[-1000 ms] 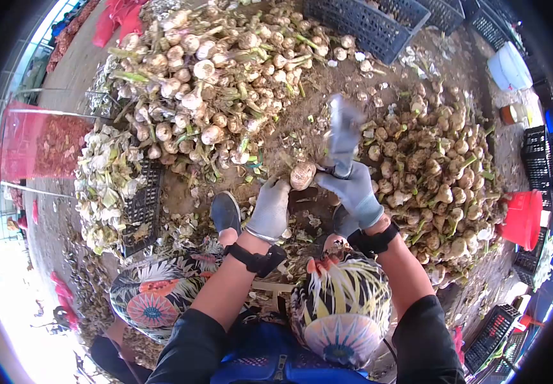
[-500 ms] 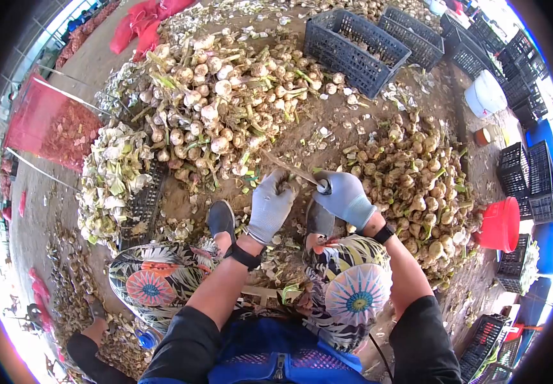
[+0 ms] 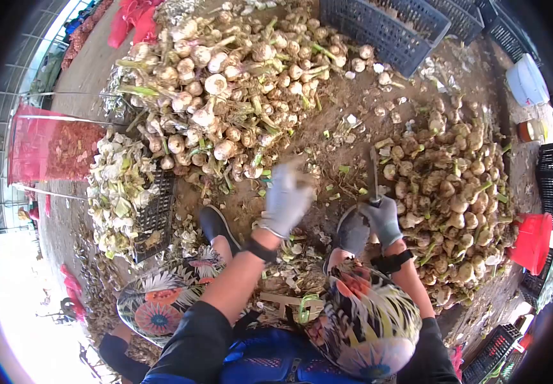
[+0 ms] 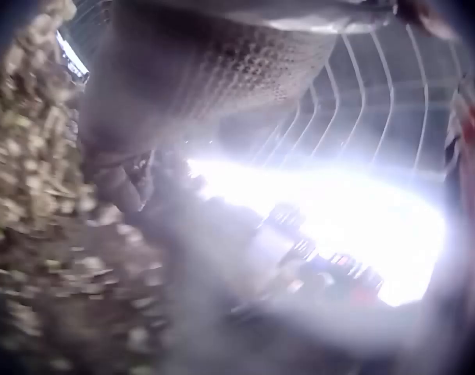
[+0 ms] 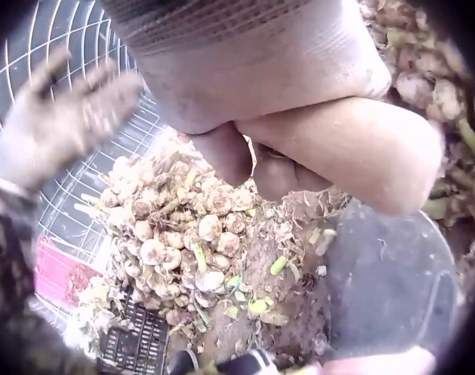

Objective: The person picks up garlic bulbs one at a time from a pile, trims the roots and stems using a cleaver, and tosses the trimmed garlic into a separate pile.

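Note:
My left hand (image 3: 287, 200), in a pale grey glove, is blurred over the ground between the two garlic heaps. In the right wrist view the same hand (image 5: 66, 129) shows spread fingers and holds nothing. My gloved right hand (image 3: 384, 221) grips a knife (image 3: 374, 171) by its handle, above the right shoe (image 3: 354, 230), its narrow blade pointing away from me. In the right wrist view the curled fingers hide the knife. Ahead and to the left lies a heap of garlic bulbs with stems (image 3: 225, 96); another garlic heap (image 3: 452, 192) lies beside the right hand.
A black crate (image 3: 391, 29) stands beyond the heaps. Pale leafy scraps (image 3: 119, 198) pile against another dark crate (image 3: 154, 217) at left. A red bucket (image 3: 532, 243) and a white bucket (image 3: 527, 80) stand at right. Trimmings litter the ground around my shoes.
The garlic bulb seen in my left hand a second ago has left it, and that hand has opened. My right hand has moved right and nearer with the knife.

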Demonstrator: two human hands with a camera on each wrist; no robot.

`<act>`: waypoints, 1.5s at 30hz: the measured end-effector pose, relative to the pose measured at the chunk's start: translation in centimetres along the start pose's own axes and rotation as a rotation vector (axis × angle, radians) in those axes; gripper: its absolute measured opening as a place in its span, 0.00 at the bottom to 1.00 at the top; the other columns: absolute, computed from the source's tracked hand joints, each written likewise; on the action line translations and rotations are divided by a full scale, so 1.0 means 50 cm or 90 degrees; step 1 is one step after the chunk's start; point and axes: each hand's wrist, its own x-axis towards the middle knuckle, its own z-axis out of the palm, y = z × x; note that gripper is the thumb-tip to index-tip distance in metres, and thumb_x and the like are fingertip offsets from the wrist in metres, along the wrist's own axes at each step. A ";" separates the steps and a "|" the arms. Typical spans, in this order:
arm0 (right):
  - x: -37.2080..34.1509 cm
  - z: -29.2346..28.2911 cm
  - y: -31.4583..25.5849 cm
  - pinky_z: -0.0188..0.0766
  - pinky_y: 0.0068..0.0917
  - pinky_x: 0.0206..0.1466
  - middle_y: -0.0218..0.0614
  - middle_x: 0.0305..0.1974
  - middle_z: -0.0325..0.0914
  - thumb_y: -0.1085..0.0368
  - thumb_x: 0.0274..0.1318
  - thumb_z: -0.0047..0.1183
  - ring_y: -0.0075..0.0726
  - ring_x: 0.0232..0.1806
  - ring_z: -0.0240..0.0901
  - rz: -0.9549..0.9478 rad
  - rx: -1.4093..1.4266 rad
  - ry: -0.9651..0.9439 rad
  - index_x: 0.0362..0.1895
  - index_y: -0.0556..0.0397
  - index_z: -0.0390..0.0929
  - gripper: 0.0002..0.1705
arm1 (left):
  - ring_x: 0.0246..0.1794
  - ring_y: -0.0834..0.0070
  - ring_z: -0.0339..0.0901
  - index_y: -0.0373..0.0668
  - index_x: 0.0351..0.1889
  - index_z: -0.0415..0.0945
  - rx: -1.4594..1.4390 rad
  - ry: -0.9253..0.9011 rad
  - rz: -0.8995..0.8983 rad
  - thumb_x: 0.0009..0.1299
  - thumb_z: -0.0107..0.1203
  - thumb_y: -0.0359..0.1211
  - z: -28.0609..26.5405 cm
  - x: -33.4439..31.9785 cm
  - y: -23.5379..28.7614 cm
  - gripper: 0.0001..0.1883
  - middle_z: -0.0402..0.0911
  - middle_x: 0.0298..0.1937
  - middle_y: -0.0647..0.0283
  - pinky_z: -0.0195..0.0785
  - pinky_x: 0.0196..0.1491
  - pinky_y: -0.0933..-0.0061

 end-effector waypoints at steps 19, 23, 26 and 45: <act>0.099 0.094 -0.010 0.67 0.18 0.34 0.22 0.30 0.80 0.72 0.55 0.63 0.15 0.30 0.69 0.083 0.084 -0.077 0.39 0.58 0.83 0.07 | 0.52 0.57 0.81 0.39 0.57 0.71 0.176 0.072 0.168 0.64 0.62 0.31 0.108 0.152 -0.231 0.23 0.69 0.64 0.50 0.79 0.52 0.62; 0.093 0.091 0.005 0.67 0.19 0.33 0.23 0.29 0.80 0.72 0.55 0.63 0.16 0.29 0.69 0.101 0.124 -0.004 0.37 0.58 0.82 0.05 | 0.53 0.53 0.80 0.42 0.65 0.63 0.424 0.136 -0.039 0.58 0.61 0.27 0.004 0.196 -0.191 0.34 0.67 0.65 0.50 0.79 0.51 0.58; 0.089 0.099 0.012 0.67 0.19 0.33 0.23 0.28 0.79 0.73 0.53 0.62 0.16 0.28 0.68 0.138 0.124 -0.035 0.36 0.58 0.82 0.06 | 0.48 0.54 0.82 0.42 0.67 0.61 0.552 0.071 0.107 0.55 0.61 0.24 0.006 0.220 -0.208 0.38 0.66 0.67 0.48 0.80 0.45 0.58; 0.080 0.132 -0.055 0.72 0.19 0.38 0.25 0.35 0.83 0.67 0.61 0.63 0.16 0.35 0.74 0.051 0.352 -0.113 0.51 0.57 0.83 0.15 | 0.36 0.82 0.77 0.40 0.70 0.62 -0.382 -0.234 -0.076 0.61 0.72 0.39 0.033 0.108 -0.092 0.42 0.78 0.51 0.64 0.74 0.31 0.80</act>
